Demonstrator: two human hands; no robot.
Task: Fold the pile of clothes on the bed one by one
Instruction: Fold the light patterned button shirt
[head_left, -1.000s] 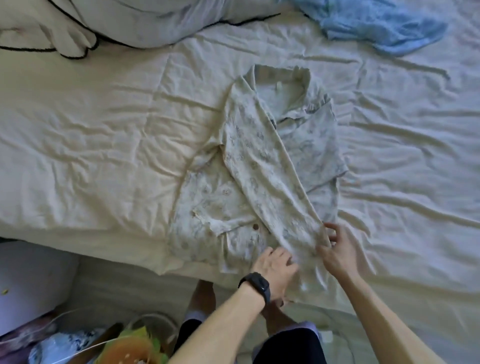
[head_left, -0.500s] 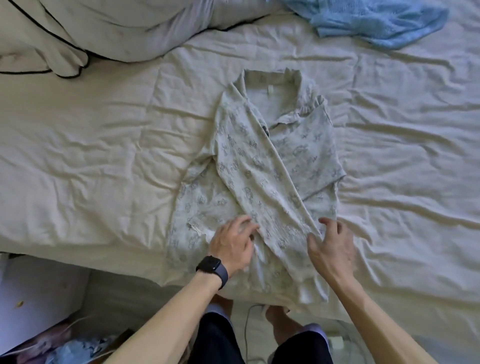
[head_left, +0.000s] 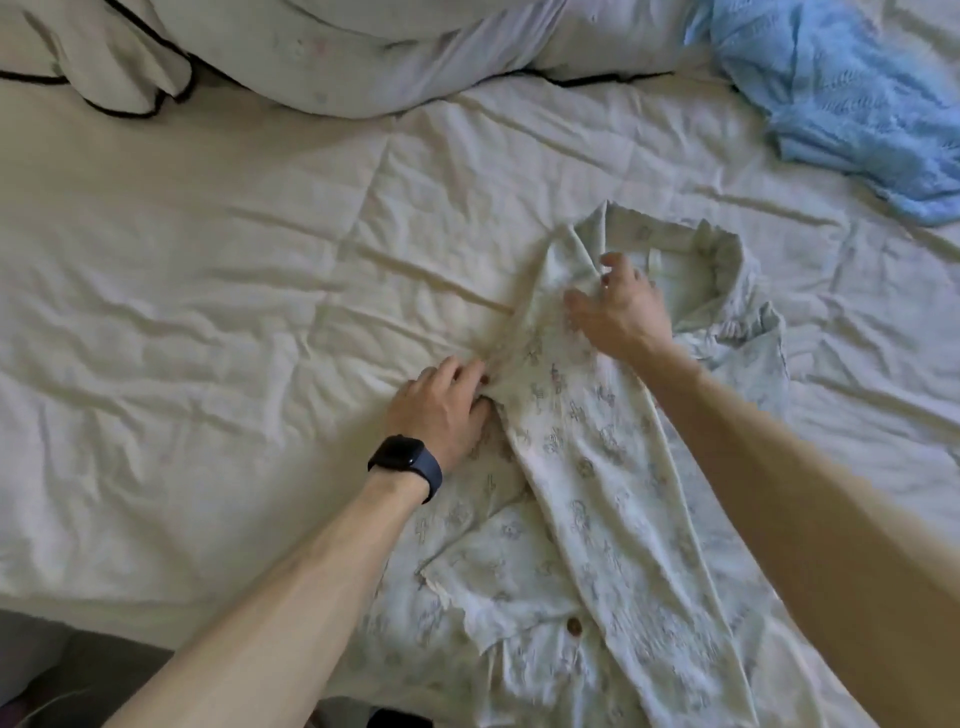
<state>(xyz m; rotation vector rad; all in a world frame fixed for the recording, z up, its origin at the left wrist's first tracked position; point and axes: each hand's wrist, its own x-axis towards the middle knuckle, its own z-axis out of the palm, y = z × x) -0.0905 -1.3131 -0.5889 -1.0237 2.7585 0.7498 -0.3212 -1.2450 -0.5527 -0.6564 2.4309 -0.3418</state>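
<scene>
**Both hands down, left pinching, right spread**

I see both forearms bare, running in from the bottom edge and stretched forward. Left hand (head_left: 441, 410) is palm-down with a roughly straight wrist. Its fingers are curled, and tips and thumb pinch a fold of the shirt (head_left: 587, 441). Right arm runs in from lower right at longer reach. Right hand (head_left: 623, 306) sits ahead of the left, palm down, fingers (head_left: 615, 262) spread and loosely bent, thumb out to the left. Can't tell if its fingertips make contact. Hands are apart.
</scene>
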